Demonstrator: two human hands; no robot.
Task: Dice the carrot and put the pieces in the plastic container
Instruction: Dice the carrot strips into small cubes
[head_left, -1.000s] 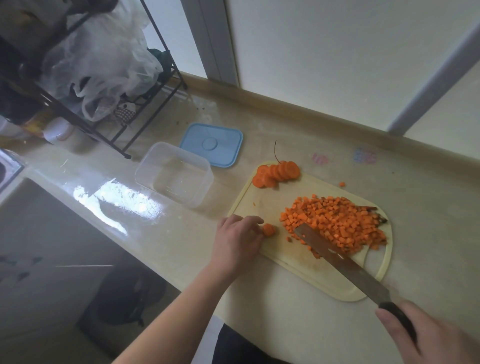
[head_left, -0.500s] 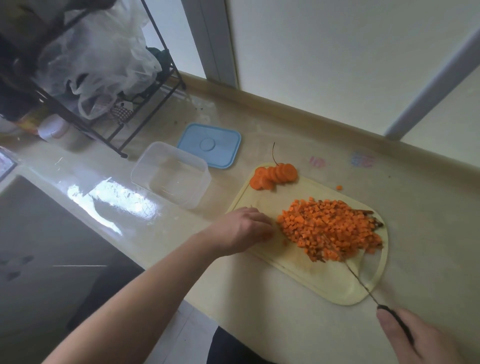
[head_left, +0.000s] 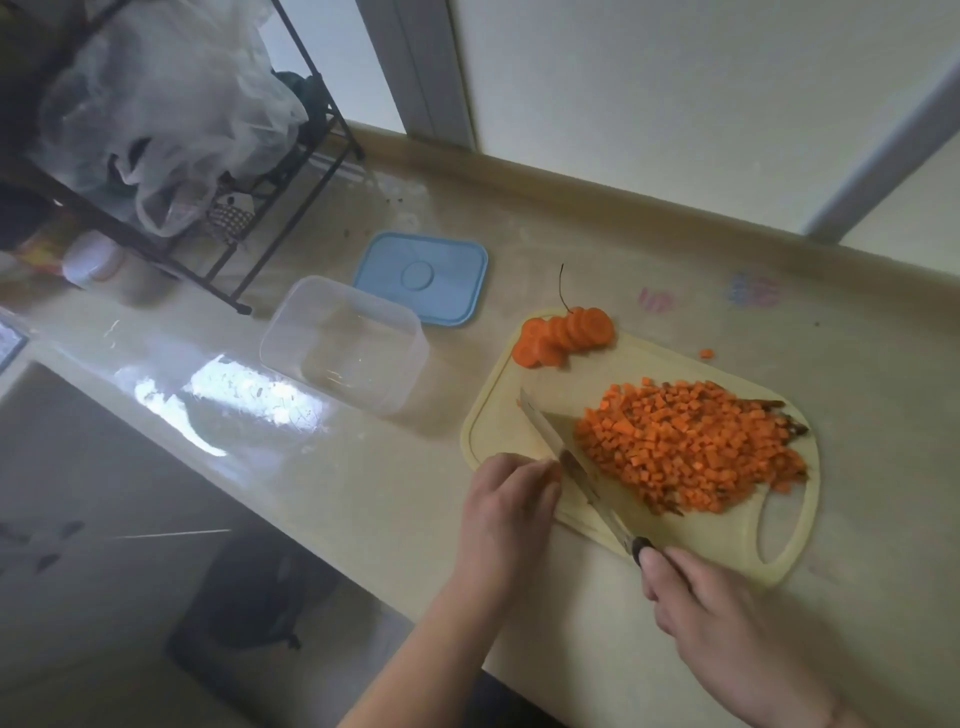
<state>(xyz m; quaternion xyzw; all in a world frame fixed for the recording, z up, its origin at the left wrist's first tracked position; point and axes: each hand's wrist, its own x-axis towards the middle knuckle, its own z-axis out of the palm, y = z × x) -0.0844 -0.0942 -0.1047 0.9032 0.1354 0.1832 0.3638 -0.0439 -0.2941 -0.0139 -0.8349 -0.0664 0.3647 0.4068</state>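
The diced carrot (head_left: 691, 447) lies as a broad heap on the far-right half of the cutting board (head_left: 498, 415); a few dark trimmings sit at the heap's edges. A fanned row of carrot slices (head_left: 563, 335) lies uncut at the board's far-left corner, and one stray cube (head_left: 705, 354) rests on the table (head_left: 571, 249) just beyond the board's far edge.

The knife (head_left: 566, 457) lies across the board's near-left part, blade edge down, just left of the heap. The right hand (head_left: 727, 634) grips the dark handle at the board's near edge, fingers curled round it. The left hand (head_left: 511, 499) rests at the board's near-left edge with fingers curled, fingertips against the blade's side; whether it pins a piece of carrot beneath them cannot be told.

The plastic container (head_left: 345, 345) stands on the table left of the board, apart from it, and holds no carrot. Its blue lid (head_left: 423, 278) lies beyond it, off the container.

Judgement: dicing is largely complete. The slices remain to be cut, and the transfer to the container is not begun.

A black wire rack (head_left: 270, 171) holding plastic bags (head_left: 161, 109) stands far left of the board.
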